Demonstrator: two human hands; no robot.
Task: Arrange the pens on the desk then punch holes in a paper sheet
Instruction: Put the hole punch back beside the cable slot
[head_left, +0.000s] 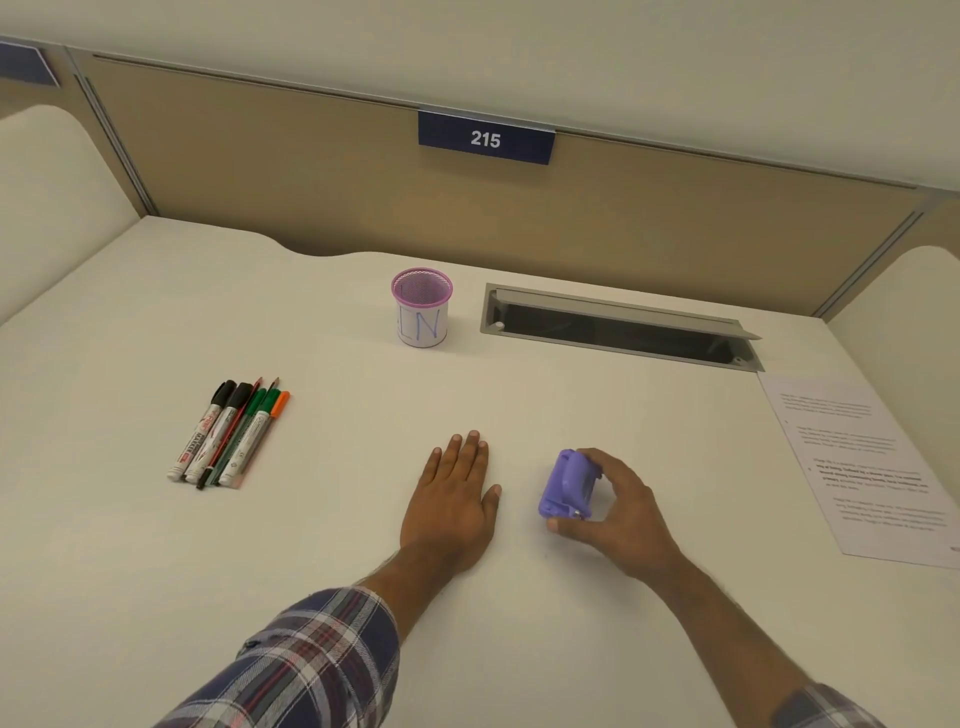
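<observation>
Left hand (452, 499) flat, palm down, fingers straight and together, thumb out to the right. Left forearm runs in from bottom left, plaid sleeve (306, 660) pushed up below the elbow. Right hand (610, 512) curled sideways, thumb low, fingers arched over the top, gripping. Right forearm enters from bottom right.
</observation>
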